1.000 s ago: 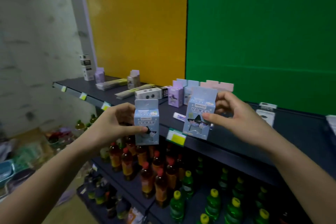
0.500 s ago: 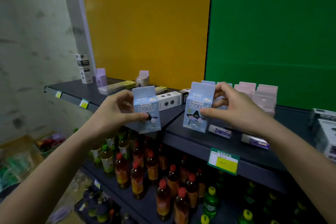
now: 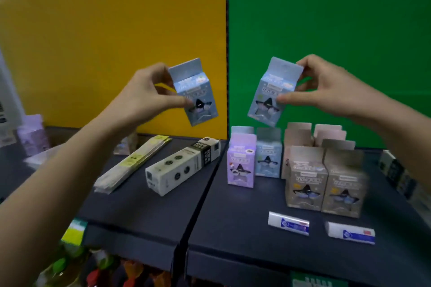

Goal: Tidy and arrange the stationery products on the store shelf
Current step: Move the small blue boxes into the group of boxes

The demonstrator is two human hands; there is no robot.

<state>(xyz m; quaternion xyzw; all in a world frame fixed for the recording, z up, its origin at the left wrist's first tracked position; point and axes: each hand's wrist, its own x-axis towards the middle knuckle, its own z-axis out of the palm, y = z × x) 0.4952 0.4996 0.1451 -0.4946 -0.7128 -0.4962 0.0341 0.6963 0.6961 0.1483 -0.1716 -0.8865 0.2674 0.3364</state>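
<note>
Both blue boxes raised above shelf (image 3: 233,223); left hand (image 3: 142,98), right hand (image 3: 326,91) each pinching one; pastel cartons (image 3: 303,179) below.

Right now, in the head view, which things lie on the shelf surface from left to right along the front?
Flat yellow-green packet → long white and black box → purple carton → left eraser → right eraser.

Three blue boxes (image 3: 193,93); two erasers (image 3: 288,226)

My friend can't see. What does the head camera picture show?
Each hand, left hand and right hand, holds up a small blue box above a dark shelf with more little boxes.
</note>
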